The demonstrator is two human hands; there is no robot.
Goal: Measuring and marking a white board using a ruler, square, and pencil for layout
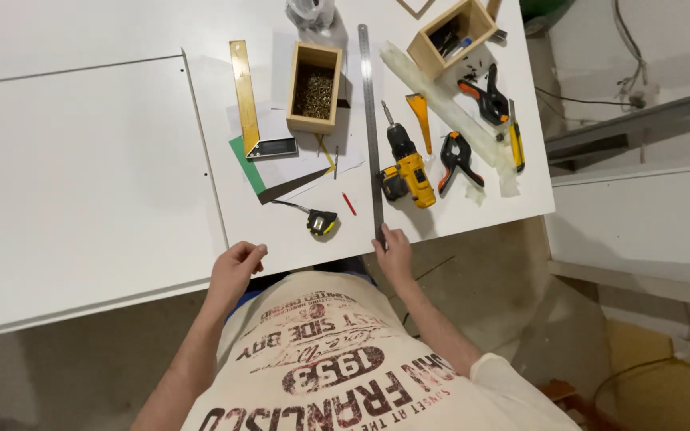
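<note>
The right hand (pixel 395 254) rests at the near edge of the white surface (pixel 473 199), its fingers (pixel 382 234) loosely together on the near end of a long steel ruler (pixel 371 128), touching it without a clamping grip. The ruler runs straight away from those fingers to the far edge. The left hand (pixel 235 267) sits at the same edge, well to the left, its fingers (pixel 254 251) curled shut on themselves, holding nothing that can be seen.

Between the two sets of fingers, just beyond them, lie one yellow and black tape measure (pixel 322 221) and one small red pencil (pixel 348 203). Just right of the ruler lies one yellow cordless drill (pixel 406 169), then two orange and black spring clamps (pixel 458 160), one near and one farther off. Beyond the left fingers is one try square (pixel 249 104) with a brass blade, lying over white and green sheets of paper (pixel 281 169). Two open wooden boxes (pixel 314 88) stand farther away; the nearer one holds screws, the farther one (pixel 450 36) small dark items.

A large white panel (pixel 81 175) lies to the left of the left fingers, touching the surface. Below is a bare concrete floor (pixel 489 295), with more white boards (pixel 640 223) to the right.
</note>
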